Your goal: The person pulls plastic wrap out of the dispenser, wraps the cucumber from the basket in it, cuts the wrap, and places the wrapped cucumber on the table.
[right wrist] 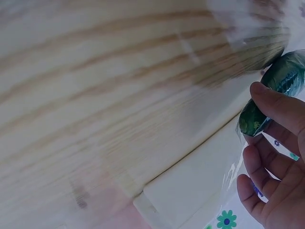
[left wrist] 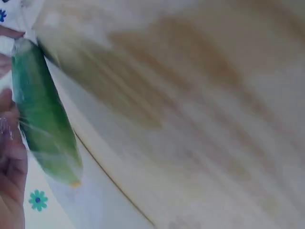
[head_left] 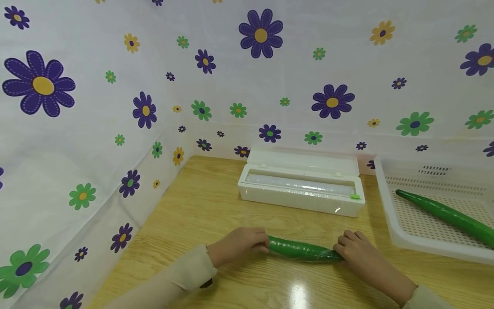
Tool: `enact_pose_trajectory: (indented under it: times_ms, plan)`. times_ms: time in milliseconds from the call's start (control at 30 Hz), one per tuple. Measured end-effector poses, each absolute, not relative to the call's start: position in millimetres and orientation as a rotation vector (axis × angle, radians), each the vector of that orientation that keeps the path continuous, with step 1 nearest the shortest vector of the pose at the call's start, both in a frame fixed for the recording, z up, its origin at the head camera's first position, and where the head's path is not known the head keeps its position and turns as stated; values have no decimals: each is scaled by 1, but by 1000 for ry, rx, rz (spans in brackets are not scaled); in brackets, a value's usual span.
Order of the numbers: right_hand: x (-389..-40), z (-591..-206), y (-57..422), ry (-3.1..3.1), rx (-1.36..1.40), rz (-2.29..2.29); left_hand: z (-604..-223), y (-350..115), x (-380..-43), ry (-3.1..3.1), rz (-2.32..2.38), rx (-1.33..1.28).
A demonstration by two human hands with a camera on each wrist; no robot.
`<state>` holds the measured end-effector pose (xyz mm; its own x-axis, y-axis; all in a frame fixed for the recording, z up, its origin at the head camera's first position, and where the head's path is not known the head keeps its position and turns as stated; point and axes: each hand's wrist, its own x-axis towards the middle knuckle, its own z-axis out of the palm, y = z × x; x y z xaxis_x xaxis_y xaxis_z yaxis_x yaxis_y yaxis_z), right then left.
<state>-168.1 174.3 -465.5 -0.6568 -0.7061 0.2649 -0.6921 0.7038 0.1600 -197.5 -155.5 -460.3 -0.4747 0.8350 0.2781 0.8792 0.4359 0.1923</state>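
A green cucumber [head_left: 305,250] with a shiny layer of clear plastic film around it lies crosswise above the wooden table. My left hand [head_left: 242,243] holds its left end, fingers bent against it. At the other end, my right hand [head_left: 360,256] pinches the narrower tip. The right wrist view shows the thumb and fingers of that hand around the dark green tip [right wrist: 255,117], with loose film sticking out past it. In the left wrist view the cucumber's paler end [left wrist: 59,162] shows beside the left hand [left wrist: 12,167], film stretched over it.
Behind the hands stands a white cling film box [head_left: 301,201], lid raised, a roll [head_left: 299,182] inside and a green slider [head_left: 355,197] at its right. To the right, a white perforated basket [head_left: 401,238] holds another cucumber [head_left: 447,213]. Flowered sheeting [head_left: 224,86] walls the back and left.
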Motion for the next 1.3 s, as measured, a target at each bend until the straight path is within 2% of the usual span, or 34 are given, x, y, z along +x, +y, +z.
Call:
enact_pose_trajectory:
  times_ms: [300, 733, 1300]
  plan:
    - [-170, -464, 175, -2642, 1113, -74, -446, -160, -221, -2847, -827, -1590]
    - [-172, -466, 175, -2600, 1125, -108, -429, -172, -237, -3055, -890, -1498]
    - [-175, -468, 176, -2586, 1155, -130, -452, -173, -256, -3024, -1244, -1304]
